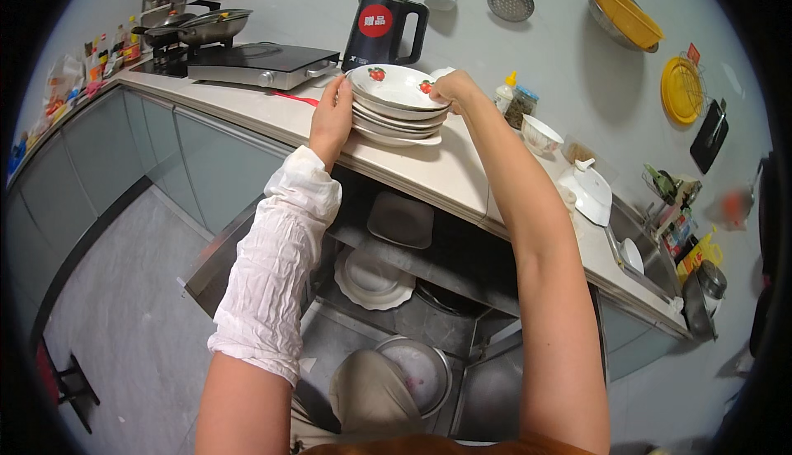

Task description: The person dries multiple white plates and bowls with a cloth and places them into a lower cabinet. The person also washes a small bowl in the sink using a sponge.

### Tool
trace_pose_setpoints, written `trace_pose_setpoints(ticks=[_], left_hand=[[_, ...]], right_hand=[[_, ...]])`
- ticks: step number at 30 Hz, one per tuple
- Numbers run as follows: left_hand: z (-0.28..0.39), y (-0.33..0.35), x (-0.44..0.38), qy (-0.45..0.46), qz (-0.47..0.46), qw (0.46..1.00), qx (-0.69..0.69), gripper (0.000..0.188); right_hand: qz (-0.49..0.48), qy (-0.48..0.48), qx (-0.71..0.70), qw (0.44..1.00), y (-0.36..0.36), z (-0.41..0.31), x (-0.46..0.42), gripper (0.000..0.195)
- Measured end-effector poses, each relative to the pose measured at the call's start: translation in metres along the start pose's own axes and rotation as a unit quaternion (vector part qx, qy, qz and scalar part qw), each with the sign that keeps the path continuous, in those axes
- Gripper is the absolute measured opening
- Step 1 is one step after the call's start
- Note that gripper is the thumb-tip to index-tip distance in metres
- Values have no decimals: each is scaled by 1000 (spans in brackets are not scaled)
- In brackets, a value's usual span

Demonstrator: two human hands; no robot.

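A stack of several white plates (396, 88) stands between my hands over the countertop; the top one has red fruit prints on its rim. My left hand (333, 118) holds the left side of the stack, fingers up along the rims. At the right side, my right hand (459, 90) grips the rim with its fingers partly hidden. Whether the bottom plate touches the countertop (427, 173) is not clear. Below, the cabinet is open: a dark square plate (400, 220) lies on its upper shelf and a white scalloped plate (375, 278) lies lower down.
Behind the stack stands a black electric kettle (385, 33). An electric cooktop (263, 62) is to its left. A squeeze bottle (505, 91), a glass jar (521, 108) and a white bowl (541, 135) stand right, before the sink (643, 244). A round metal basin (427, 362) sits by my knee.
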State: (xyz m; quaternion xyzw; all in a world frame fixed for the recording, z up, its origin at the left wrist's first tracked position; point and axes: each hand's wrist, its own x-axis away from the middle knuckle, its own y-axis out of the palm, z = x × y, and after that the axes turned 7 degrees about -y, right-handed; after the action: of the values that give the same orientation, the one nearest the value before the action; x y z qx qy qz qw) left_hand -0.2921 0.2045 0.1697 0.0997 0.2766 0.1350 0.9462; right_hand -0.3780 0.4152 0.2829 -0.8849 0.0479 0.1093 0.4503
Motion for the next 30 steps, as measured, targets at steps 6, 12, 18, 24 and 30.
trace_pose_setpoints(ticks=[6,12,18,24,30], left_hand=[[0,-2,-1,16,13,1000,-13,48],[2,-6,-1,16,11,1000,-13,47],[7,-3,3,-42,4,999,14,43],[17,0,12,-73,28,997,2,50],[-6,-10,-11,9,85,995,-54,63]], right_hand=[[151,-46,-138,978,22,14,-8,11],[225,-124,-231,939,10,-3,1,16],[335,10,-358,872,-3,16,-3,36],[354,110,-504,780,-68,82,8,43],[372,191,-298,858,-73,128,34,27]])
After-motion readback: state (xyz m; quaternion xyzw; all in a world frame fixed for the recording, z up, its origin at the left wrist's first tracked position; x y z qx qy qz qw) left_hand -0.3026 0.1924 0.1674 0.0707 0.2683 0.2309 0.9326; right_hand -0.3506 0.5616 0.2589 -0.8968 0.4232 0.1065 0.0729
